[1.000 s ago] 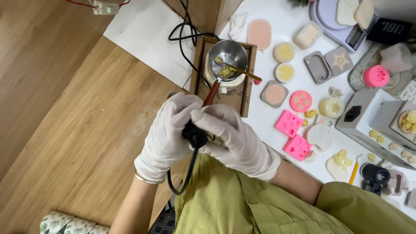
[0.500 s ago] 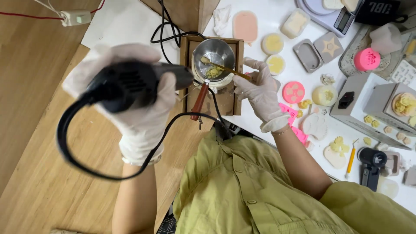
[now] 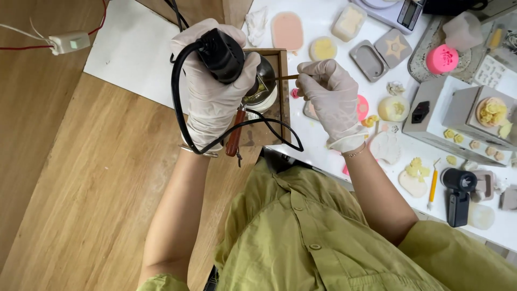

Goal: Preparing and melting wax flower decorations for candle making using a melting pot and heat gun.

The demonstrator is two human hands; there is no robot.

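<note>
Heat gun (black, corded) sits clamped in the gloved left hand, above the metal pot on the table. Right hand pinches a thin stick reaching into that pot.

Front of the black corded tool and most of the metal pot behind the gloved left hand.

Gloved left hand around black corded tool, over metal pot.

Pot in wooden tray, moulds right — scale behind
</note>
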